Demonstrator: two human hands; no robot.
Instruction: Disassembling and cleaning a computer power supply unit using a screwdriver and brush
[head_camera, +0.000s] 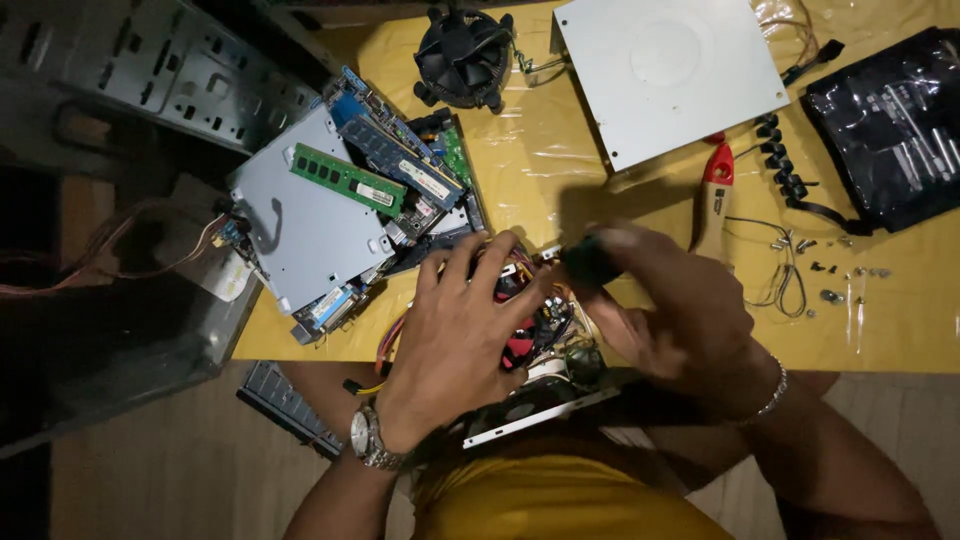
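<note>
- The right hand (680, 310) is closed around a dark tool handle (592, 258), probably a screwdriver's, held over an opened power supply unit (530, 345) at the near table edge.
- The left hand (455, 340) lies spread on that unit's wiring, fingers pressing down, gripping nothing that I can make out.
- The unit looks heavy and stiff in its metal case; the loose coloured wires are soft and snag easily, so the case rim seems the safest hold.
- It overhangs the yellow table (900, 330) edge toward the person's lap and could tip.
- Right of the unit, small screws (830, 270) and red-handled pliers (714, 195) lie loose.
- Left of it, a memory stick (347, 178) sits atop stacked boards, leaving little room.
</note>
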